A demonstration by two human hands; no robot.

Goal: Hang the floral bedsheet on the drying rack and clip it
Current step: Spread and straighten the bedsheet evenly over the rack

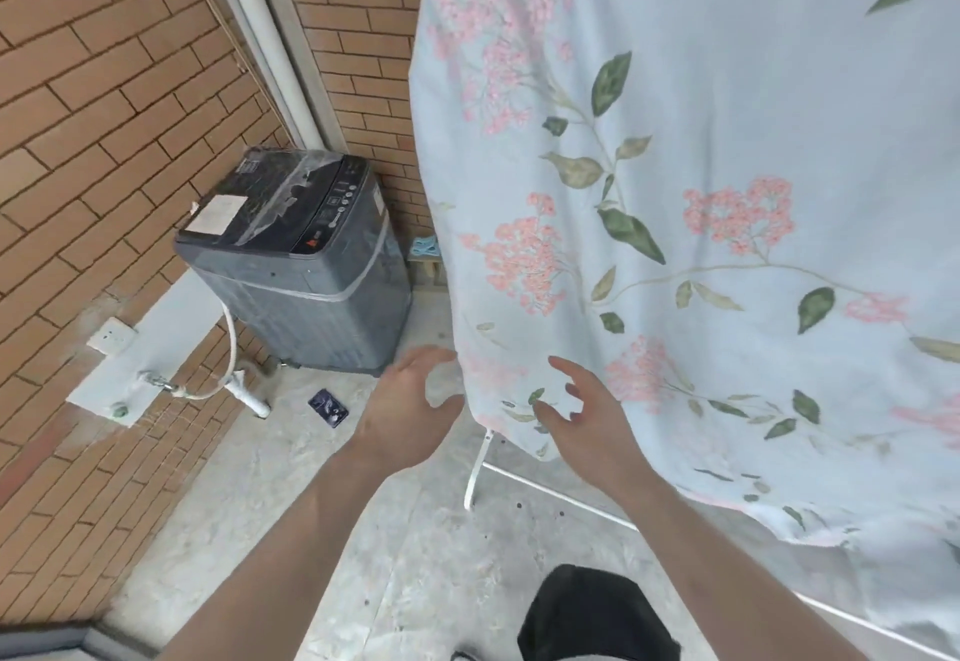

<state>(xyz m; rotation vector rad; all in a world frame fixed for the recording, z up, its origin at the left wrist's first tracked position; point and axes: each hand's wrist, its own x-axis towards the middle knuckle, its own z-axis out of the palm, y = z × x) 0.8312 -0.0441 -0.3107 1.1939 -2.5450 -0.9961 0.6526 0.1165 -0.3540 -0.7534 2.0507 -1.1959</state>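
- We see the floral bedsheet (pixel 701 193) hanging down over the right side of the view, pale blue with pink blossoms and green leaves; its lower edge ends above the floor.
- Under the sheet's lower corner a white leg and rail of the drying rack (pixel 477 473) show against the grey floor (pixel 363 530) — the rest of the rack is hidden by the cloth.
- Our left hand (pixel 402 408) hangs just beside the sheet's left edge, fingers spread and loosely bent, holding nothing; we cannot tell whether the fingertips touch the cloth.
- Our right hand (pixel 584 413) is in front of the sheet's lower corner, fingers wide and slightly curved, gripping nothing — whether it touches the cloth we cannot tell.
- A dark grey washing machine (pixel 296 265) stands in the corner by the brick wall (pixel 104 115), well apart from the sheet.
- A white hose (pixel 228 343) runs from the machine to a tap on the wall.
- A small dark packet (pixel 328 407) lies on the floor near the machine.
- Something light blue (pixel 425 247) sits low between machine and sheet, too blurred to name.
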